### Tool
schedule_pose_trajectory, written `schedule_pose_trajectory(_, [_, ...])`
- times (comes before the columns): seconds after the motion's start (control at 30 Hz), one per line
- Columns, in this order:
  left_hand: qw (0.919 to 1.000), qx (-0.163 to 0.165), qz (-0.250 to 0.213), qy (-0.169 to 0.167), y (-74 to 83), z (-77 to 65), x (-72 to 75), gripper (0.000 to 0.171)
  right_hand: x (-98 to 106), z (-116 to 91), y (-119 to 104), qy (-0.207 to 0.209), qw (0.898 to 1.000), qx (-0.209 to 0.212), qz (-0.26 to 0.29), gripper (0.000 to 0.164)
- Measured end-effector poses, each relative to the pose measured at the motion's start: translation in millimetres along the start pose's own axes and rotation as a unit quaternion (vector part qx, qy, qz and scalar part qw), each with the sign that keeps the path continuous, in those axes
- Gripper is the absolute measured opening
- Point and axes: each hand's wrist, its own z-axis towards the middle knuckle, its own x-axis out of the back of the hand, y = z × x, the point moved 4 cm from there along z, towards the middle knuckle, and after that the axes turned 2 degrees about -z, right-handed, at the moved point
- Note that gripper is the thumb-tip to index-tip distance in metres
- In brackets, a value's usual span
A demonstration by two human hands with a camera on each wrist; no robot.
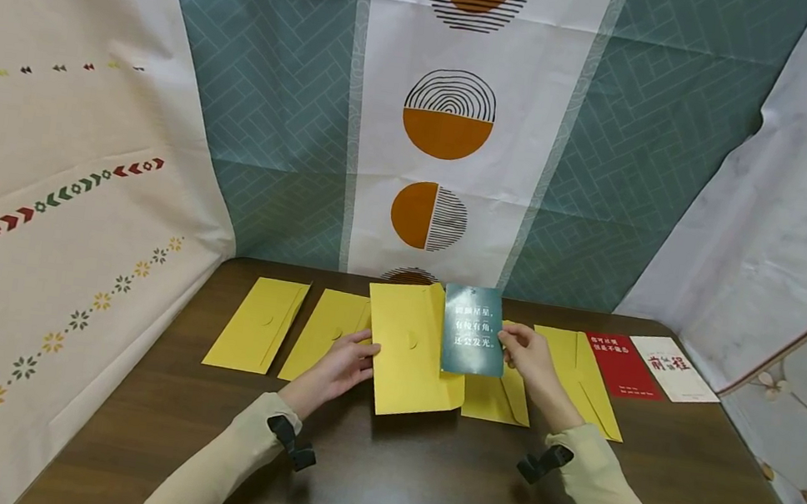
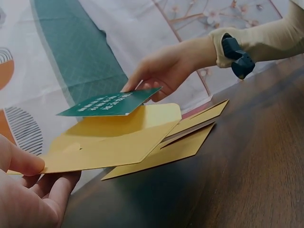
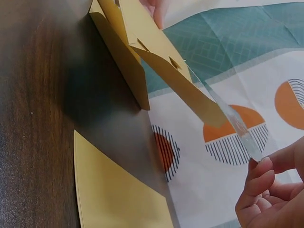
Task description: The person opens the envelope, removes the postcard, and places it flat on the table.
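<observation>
My left hand point(image 1: 338, 368) pinches the left edge of a yellow envelope point(image 1: 402, 353), thumb on top and fingers beneath, holding it raised off the table. The envelope's flap point(image 2: 164, 114) stands open on its right side. Between thumb and fingers, my right hand point(image 1: 532, 359) pinches the right edge of a dark green card point(image 1: 473, 332) with white printed characters. In the head view the card overlaps the envelope's right part, and in the left wrist view it hovers over the opened flap. Seen from the right wrist, the card point(image 3: 237, 126) is nearly edge-on.
Two yellow envelopes point(image 1: 254, 324) point(image 1: 325, 335) lie at the left of the dark wooden table point(image 1: 390, 486). Two more, one partly behind the card point(image 1: 494, 402) and one further right point(image 1: 580, 383), lie right of centre. A red card point(image 1: 622, 365) and a white card point(image 1: 674, 369) lie at far right.
</observation>
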Motion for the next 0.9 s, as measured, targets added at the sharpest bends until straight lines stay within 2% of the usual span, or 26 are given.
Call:
schedule_pose_trajectory(0.37, [0.9993, 0.004, 0.022, 0.029, -3.0, 1.8, 4.4, 0.051, 14, 3, 12, 0.005, 1.000, -0.027, -0.010, 0.039])
schedule_pose_trajectory(0.67, [0.9982, -0.009, 0.051, 0.029, -3.6, 2.7, 2.4, 0.049, 28, 5, 18, -0.003, 0.998, -0.049, 0.034, 0.046])
schedule_pose_trajectory(0.9, [0.9980, -0.012, 0.058, 0.023, -6.6, 6.4, -2.5, 0.052, 39, 4, 23, -0.014, 0.997, -0.048, 0.058, 0.046])
